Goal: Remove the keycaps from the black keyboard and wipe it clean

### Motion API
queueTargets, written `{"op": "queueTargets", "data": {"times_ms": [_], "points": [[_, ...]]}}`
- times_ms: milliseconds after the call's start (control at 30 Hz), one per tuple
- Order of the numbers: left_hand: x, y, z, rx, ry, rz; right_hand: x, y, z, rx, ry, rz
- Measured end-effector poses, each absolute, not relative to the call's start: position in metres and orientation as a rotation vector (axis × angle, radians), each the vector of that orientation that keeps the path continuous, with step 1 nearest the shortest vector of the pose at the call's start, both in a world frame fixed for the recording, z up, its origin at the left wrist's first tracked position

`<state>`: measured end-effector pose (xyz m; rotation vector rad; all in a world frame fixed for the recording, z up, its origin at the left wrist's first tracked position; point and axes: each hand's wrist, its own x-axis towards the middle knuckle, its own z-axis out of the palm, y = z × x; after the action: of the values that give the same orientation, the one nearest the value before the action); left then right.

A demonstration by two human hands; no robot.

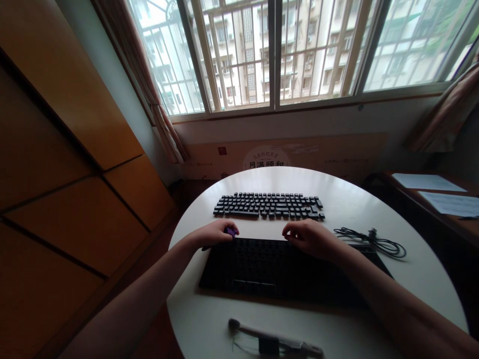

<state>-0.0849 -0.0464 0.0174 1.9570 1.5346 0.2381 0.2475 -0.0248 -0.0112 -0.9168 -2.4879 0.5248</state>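
A black keyboard base [254, 271] without keycaps lies across the white round table. At its far left edge, my left hand [213, 233] is closed around a small crumpled purple thing [231, 232], perhaps a cloth. My right hand [310, 238] hovers over the base's far edge, right of the middle, its fingers curled together. Whether anything is pinched in them is hidden. Just beyond both hands, black keycaps [267, 204] stand in rows, laid out like a keyboard.
A coiled black cable [381, 243] rests on the right side of the table [292, 178]. Near the front lies a long brush-like tool [284, 340] with a dark head and a black block beside it. Paper sheets [449, 202] lie on a brown desk at right.
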Motion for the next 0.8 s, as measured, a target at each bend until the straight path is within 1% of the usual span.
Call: {"op": "queueTargets", "data": {"times_ms": [200,367,567,800], "points": [[-0.078,-0.054,0.027,1.949,1.613,0.362,0.247,-0.022,-0.016,-0.857,-2.596,0.482],[-0.072,-0.058,0.035,2.018,1.520,0.218,0.248,-0.021,-0.017,-0.805,-2.620,0.518],[-0.060,-0.059,0.025,2.007,1.625,0.088,0.249,-0.023,-0.016,-0.803,-2.621,0.543],[-0.060,-0.050,0.016,1.972,1.645,0.193,0.246,-0.030,-0.002,-0.970,-2.672,0.500]]}}
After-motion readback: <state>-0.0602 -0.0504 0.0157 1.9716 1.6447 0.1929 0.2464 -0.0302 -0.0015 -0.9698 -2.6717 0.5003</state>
